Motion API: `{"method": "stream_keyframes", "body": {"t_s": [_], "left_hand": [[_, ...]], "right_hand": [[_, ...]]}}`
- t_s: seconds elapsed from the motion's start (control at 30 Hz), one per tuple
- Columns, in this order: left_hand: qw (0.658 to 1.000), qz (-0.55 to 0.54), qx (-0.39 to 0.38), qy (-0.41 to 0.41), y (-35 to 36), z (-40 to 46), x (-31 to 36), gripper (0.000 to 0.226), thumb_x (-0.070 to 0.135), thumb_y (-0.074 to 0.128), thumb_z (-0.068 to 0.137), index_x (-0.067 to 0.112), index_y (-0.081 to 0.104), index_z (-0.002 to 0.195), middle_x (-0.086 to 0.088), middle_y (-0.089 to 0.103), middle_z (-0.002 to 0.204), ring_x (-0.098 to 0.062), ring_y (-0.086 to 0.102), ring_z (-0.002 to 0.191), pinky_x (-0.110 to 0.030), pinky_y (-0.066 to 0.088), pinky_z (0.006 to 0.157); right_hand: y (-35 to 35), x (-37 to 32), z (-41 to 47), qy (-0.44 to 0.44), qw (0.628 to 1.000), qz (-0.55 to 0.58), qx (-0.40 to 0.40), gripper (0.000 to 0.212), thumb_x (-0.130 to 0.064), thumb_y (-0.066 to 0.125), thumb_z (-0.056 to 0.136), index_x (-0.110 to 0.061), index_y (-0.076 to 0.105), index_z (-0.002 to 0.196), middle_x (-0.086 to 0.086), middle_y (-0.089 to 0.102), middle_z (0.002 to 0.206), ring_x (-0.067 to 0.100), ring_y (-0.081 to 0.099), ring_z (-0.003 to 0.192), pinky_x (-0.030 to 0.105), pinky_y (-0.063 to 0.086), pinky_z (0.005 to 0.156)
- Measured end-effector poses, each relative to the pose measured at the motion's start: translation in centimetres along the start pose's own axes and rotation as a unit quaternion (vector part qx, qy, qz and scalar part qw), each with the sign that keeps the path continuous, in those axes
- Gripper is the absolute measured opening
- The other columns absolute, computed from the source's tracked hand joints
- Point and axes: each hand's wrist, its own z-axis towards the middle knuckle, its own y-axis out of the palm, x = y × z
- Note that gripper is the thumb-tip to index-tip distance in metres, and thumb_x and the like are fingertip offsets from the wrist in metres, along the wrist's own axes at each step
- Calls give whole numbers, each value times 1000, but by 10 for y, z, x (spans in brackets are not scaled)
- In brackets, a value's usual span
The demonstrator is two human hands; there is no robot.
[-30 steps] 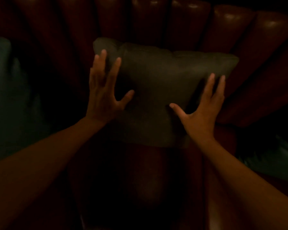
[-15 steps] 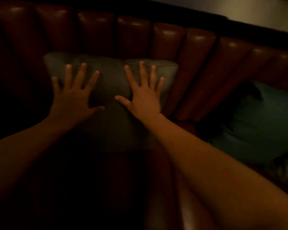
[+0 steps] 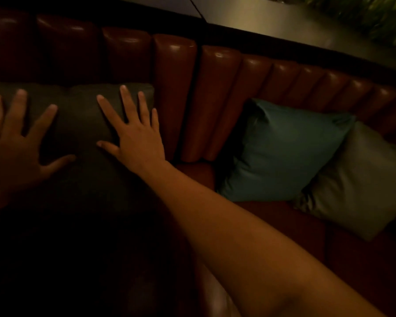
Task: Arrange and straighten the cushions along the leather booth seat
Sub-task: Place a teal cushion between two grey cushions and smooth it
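A dark olive cushion leans against the ribbed red-brown leather backrest at the left. My left hand lies flat on its left half with fingers spread. My right hand presses flat on its right half, fingers apart, near the cushion's right edge. Neither hand grips anything. Further right a teal cushion stands tilted against the backrest, and a grey-green cushion leans behind and beside it, touching it.
The red leather seat shows between and below the cushions. A gap of bare backrest separates the olive cushion from the teal one. Behind the booth top runs a pale wall or ledge with foliage at the far right. The foreground is very dark.
The view has swung right, so the olive cushion and both hands now sit at the left and the teal and grey-green cushions have come into view. Both hands stay flat on the olive cushion.
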Motion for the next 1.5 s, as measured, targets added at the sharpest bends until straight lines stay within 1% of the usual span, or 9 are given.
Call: {"method": "stream_keyframes", "body": {"t_s": [0.1, 0.17, 0.4, 0.67, 0.83, 1.07, 1.2, 1.37, 1.5], "left_hand": [[999, 16, 20, 24, 0, 3, 59, 101, 75, 48, 80, 36, 4, 162, 1, -14, 170, -32, -14, 155, -77, 18, 114], [998, -4, 43, 48, -6, 14, 110, 99, 71, 50, 80, 25, 19, 162, -2, -1, 171, -23, -15, 154, -77, 14, 112], [994, -71, 20, 75, 14, 41, 277, 82, 62, 51, 94, 20, 27, 160, -16, 19, 168, -40, 16, 155, -74, 22, 113], [981, -170, -27, 94, 54, 65, 441, 90, 72, 43, 88, 26, 21, 162, -11, 20, 169, -35, 19, 155, -61, 32, 118], [962, -263, -44, 51, 79, 69, 518, 91, 62, 61, 88, 31, 19, 162, -8, 10, 171, -33, 15, 157, -51, 26, 122], [936, -343, -46, -61, 109, 72, 544, 104, 48, 77, 84, 34, 10, 163, -5, -7, 172, -28, 16, 156, -49, 26, 121], [929, -354, -37, -102, 117, 76, 536, 118, 43, 83, 81, 34, -2, 163, -9, -18, 170, -27, 5, 157, -32, 18, 115], [876, -432, -83, -199, 139, 87, 512, 133, 49, 87, 72, 32, -10, 162, -10, 25, 168, -30, 31, 152, -42, 27, 124], [850, -480, -112, -187, 152, 86, 500, 113, 66, 86, 62, 45, 24, 154, 7, 51, 152, -15, 52, 137, -45, 45, 114]], "right_hand": [[-16, 27, -12, 6, 998, 45, 36, 91, -67, 56, 91, -36, 11, 163, 8, -2, 171, 38, -2, 156, 59, 15, 123], [-29, 55, -20, 22, 996, 56, 62, 86, -65, 55, 93, -34, 15, 163, 10, 4, 171, 37, 4, 156, 59, 18, 123], [-76, 201, -77, 89, 978, 101, 160, 72, -52, 60, 94, -24, 39, 157, 16, 31, 163, 39, 24, 151, 61, 21, 120], [-126, 364, -164, 187, 964, 71, 174, 68, -53, 56, 97, -24, 37, 156, 12, 29, 164, 34, 21, 153, 57, 19, 123], [-133, 443, -209, 272, 941, 89, 180, 74, -52, 62, 94, -24, 35, 157, 14, 25, 165, 35, 19, 152, 53, 22, 123], [-112, 488, -231, 331, 905, 218, 156, 88, -52, 68, 92, -28, 20, 162, 13, 8, 169, 30, 15, 155, 38, 19, 124], [-98, 492, -229, 336, 892, 268, 140, 99, -48, 73, 89, -29, 11, 163, 11, 4, 170, 20, 10, 156, 22, 12, 117], [-81, 499, -220, 347, 881, 279, 157, 115, -41, 84, 80, -21, 8, 164, 13, 14, 168, 19, 16, 154, 18, 11, 118], [-73, 513, -219, 363, 878, 276, 147, 121, -40, 86, 77, -16, 5, 163, 12, 12, 169, 22, 13, 155, 29, 13, 123]]}}
